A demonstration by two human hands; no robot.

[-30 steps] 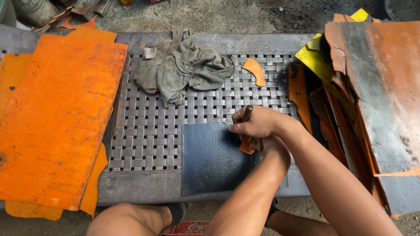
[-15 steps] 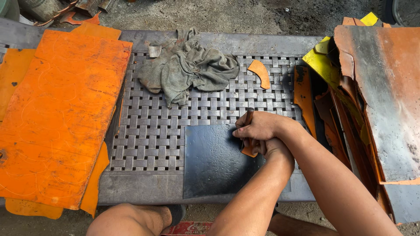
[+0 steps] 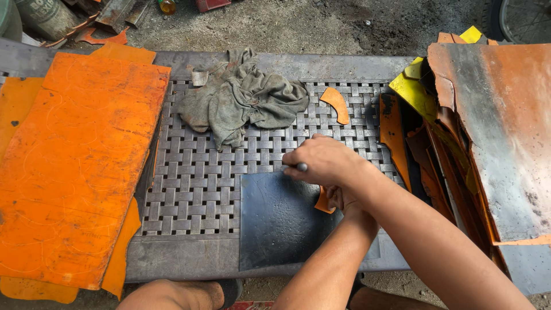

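Note:
A dark grey metal sheet [image 3: 281, 224] lies on the woven metal bench [image 3: 189, 183] near its front edge. My right hand [image 3: 321, 161] is closed around a thin dark-tipped tool [image 3: 299, 167], whose end sits at the sheet's top edge. Underneath it, my left hand [image 3: 344, 198] presses a small orange curved piece [image 3: 322, 202] against the sheet's right part. The right hand mostly hides the left hand and the piece.
A crumpled grey rag [image 3: 241, 103] and another orange curved piece [image 3: 336, 103] lie at the back of the bench. A large orange sheet [image 3: 74, 166] covers the left side. Stacked orange, yellow and rusty sheets [image 3: 499, 132] fill the right. My knee [image 3: 172, 293] is below.
My right hand with the tool has slid a little to the left along the dark sheet's top edge. My left hand stays on the orange piece.

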